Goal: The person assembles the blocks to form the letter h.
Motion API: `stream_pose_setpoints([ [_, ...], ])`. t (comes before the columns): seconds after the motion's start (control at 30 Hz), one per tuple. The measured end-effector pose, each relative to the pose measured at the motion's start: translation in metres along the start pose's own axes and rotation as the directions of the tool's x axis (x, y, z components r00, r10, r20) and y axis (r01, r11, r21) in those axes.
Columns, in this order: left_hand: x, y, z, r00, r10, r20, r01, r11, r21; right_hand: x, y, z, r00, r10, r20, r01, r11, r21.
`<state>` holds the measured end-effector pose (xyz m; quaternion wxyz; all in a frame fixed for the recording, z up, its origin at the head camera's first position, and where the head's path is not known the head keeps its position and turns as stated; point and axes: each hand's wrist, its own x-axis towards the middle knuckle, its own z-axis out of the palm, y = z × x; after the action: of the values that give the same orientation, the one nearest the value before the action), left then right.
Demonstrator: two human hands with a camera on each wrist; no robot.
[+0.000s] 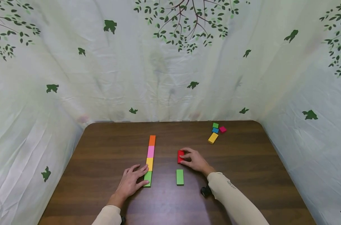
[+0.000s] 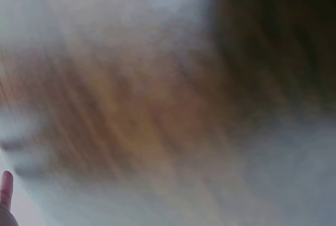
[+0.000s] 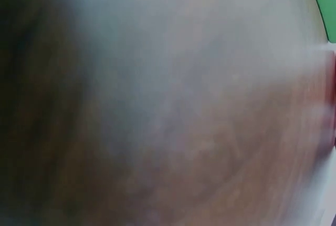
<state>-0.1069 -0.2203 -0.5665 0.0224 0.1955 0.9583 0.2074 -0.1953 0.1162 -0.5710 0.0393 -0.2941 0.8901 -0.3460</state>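
In the head view a straight column of blocks runs away from me, made up of a green block (image 1: 147, 178), a yellow block (image 1: 150, 163), a pink block (image 1: 150, 152) and an orange block (image 1: 152, 140). My left hand (image 1: 129, 182) lies beside its near end, thumb and fingertips touching the green and yellow blocks. To the right, my right hand (image 1: 197, 161) grips a red block (image 1: 179, 157) between thumb and fingers. A second green block (image 1: 180, 177) lies flat just nearer to me than the red one. The left wrist view is mostly blur, with one finger (image 2: 6, 189) at its edge.
At the far right of the brown table (image 1: 108, 147) lie a small green block (image 1: 215, 125), a blue block (image 1: 215, 130), a crimson block (image 1: 222, 129) and another yellow block (image 1: 213, 138). A leaf-patterned cloth (image 1: 165, 97) hangs behind the table's far edge.
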Motion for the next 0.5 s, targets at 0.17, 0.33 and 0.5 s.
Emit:
stream_pose_setpoints([
  [0.17, 0.0, 0.0002, -0.0016, 1.0, -0.007, 0.02, 0.007, 1.0, 0.016, -0.0012, -0.0025, 0.0009, 0.999, -0.024, 0.027, 0.025, 0.999, -0.024],
  [0.33, -0.0008, 0.0001, -0.0008, 1.0, -0.004, 0.022, 0.004, 1.0, 0.012, -0.0036, -0.0025, 0.0035, 0.998, -0.049, 0.039, 0.05, 0.998, -0.045],
  [0.5, -0.0002, -0.0006, -0.0005, 1.0, -0.008, 0.016, 0.008, 1.0, 0.005, -0.0034, -0.0034, 0.0042, 0.997, -0.066, 0.039, 0.067, 0.997, -0.045],
])
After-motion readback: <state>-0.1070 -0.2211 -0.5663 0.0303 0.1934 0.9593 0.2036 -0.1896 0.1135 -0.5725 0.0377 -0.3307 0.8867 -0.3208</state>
